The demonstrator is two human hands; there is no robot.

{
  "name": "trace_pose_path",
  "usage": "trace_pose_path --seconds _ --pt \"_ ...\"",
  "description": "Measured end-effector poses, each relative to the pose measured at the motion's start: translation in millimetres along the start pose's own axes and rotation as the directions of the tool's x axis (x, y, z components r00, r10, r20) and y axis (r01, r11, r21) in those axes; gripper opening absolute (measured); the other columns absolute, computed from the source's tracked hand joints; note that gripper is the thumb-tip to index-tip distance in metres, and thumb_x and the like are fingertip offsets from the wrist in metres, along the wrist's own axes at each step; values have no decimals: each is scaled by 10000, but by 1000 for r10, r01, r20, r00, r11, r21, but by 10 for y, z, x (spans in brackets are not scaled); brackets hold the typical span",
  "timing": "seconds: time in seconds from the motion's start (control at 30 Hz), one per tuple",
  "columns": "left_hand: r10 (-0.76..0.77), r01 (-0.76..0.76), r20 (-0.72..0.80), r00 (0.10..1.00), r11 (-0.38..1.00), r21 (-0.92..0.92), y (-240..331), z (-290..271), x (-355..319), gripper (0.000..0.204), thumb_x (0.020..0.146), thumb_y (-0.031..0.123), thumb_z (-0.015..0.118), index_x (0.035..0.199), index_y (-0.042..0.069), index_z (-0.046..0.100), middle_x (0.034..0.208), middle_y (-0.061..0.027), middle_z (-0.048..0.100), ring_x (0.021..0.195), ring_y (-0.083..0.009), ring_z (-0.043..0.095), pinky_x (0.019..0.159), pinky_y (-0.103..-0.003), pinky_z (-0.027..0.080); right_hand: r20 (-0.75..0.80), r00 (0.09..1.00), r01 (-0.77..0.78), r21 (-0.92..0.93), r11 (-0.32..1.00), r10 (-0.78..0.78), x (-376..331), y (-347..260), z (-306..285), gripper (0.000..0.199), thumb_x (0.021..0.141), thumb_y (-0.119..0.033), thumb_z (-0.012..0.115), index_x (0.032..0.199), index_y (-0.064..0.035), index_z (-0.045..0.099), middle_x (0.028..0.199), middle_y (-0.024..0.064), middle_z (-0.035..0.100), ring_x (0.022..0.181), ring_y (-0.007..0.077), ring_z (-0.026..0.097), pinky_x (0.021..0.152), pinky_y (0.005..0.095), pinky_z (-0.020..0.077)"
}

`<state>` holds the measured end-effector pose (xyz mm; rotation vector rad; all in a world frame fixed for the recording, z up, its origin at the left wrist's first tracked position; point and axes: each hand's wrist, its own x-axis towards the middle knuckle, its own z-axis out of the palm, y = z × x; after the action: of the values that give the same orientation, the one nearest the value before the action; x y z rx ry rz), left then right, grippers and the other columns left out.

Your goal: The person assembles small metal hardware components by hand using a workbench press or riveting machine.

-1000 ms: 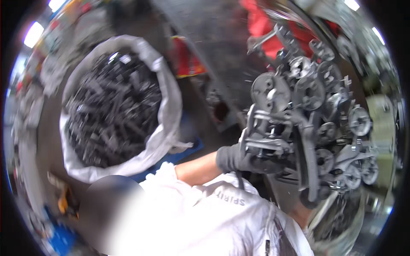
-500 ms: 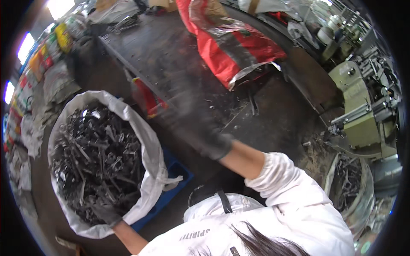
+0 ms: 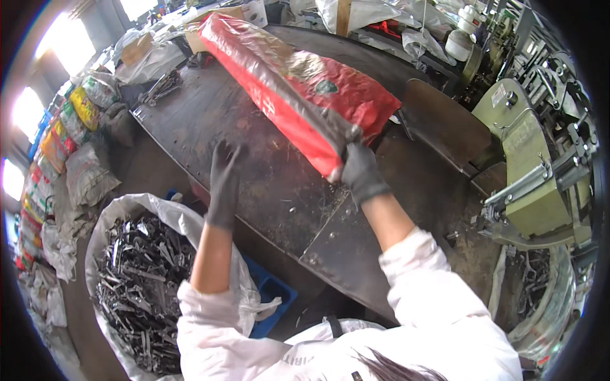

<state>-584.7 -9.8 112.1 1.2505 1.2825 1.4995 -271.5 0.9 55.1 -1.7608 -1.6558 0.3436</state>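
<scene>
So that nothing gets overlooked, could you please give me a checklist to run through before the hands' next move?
1. Right hand gripping the red bag: ok, closed on its near end.
2. Left hand free: ok, open and holding nothing.
3. Table free of loose bits: not ok, small bits lie near the bag.
4. Bag empty: cannot tell, its inside is hidden.
5. White sack open at the top: ok, metal parts show inside.

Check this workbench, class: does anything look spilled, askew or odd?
Small pale bits lie loose on the dark table near the red sack, possibly spilled, since the metal parts at left sit inside a white bag. The red sack, gripped by the right hand, looks crumpled and askew.
</scene>
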Motion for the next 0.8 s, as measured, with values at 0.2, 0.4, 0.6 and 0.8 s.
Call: trace_pose_path --seconds 0.2,0.4,0.6,0.8 --pt "-439 413 -15 898 856 -311 -626 388 2070 878 928 660 689 1532 58 482 1443 -145 581 1265 -244 587 1031 -340 488 -92 989 100 -127 987 -112 -1066 632 -1256 359 635 -182 903 889 -4 723 913 238 722 917 439 710 792 487 579" --pt "8 2 22 1000 921 -390 -1174 -1114 2558 576 956 411 776 1398 88 597 1076 -41 737 924 -179 699 805 -299 567 168 897 -349 836 424 408 -1580 903 -1592 321 735 -143 830 1002 -4 719 1061 233 702 1010 409 696 863 461 566" --pt "206 -210 -49 977 973 -99 -460 -339 1931 331 1004 252 718 1216 -2 734 1099 -50 744 980 -142 660 879 -303 529 -255 943 110 -367 924 -214 -1426 -15 -1845 946 937 -253 755 1628 31 174 1533 296 396 1429 345 454 1095 485 467" --pt "899 -933 286 331 358 -46 1899 1116 803 415 914 314 780 1164 -15 733 1060 -89 739 1004 -147 656 907 -333 521 -138 884 467 286 837 -446 -194 -1173 -1695 1068 821 -401 884 1604 -2 276 1467 144 532 1348 267 553 1085 418 494"
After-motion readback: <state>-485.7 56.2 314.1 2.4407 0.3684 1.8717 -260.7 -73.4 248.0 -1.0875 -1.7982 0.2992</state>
